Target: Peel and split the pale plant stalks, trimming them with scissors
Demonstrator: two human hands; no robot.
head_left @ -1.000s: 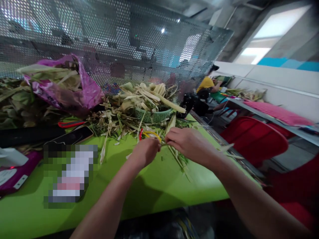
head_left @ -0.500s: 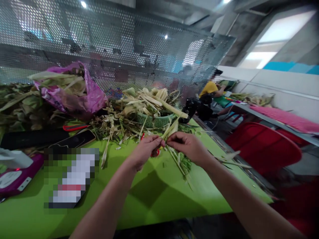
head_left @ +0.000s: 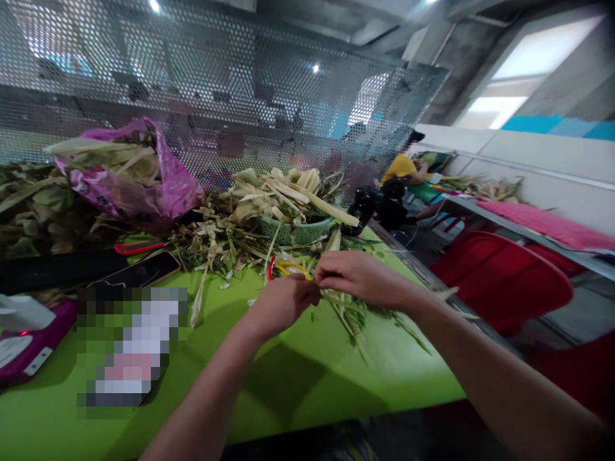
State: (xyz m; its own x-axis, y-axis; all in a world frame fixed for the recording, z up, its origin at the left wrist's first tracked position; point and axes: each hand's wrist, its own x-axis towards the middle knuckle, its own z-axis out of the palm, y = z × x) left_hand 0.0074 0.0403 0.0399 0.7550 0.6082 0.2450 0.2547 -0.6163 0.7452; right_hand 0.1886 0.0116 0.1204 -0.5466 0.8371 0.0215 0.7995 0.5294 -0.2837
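My left hand (head_left: 283,306) is closed, its fingertips pinched against those of my right hand above the green table. My right hand (head_left: 360,278) is also closed, knuckles up. Between and behind them is a pale green corn husk (head_left: 332,242), rising past the right hand's knuckles; its pinched part is hidden by my fingers. Just behind my left hand lies a red and yellow handled tool (head_left: 291,266), partly covered. Thin green husk strips (head_left: 353,323) lie on the table under and beside my right hand.
Behind the hands stands a green basket (head_left: 298,233) heaped with dry husks. A purple plastic bag (head_left: 177,186) of husks is at the back left. A phone (head_left: 156,269), a red-edged tool (head_left: 139,248) and a purple device (head_left: 52,339) lie left. Red chair (head_left: 509,275) at right; a person sits beyond.
My hands have drawn together and my right hand has turned knuckles-up, hiding most of the husk seen between them before. My left hand is slightly lower, showing more of the yellow handle.
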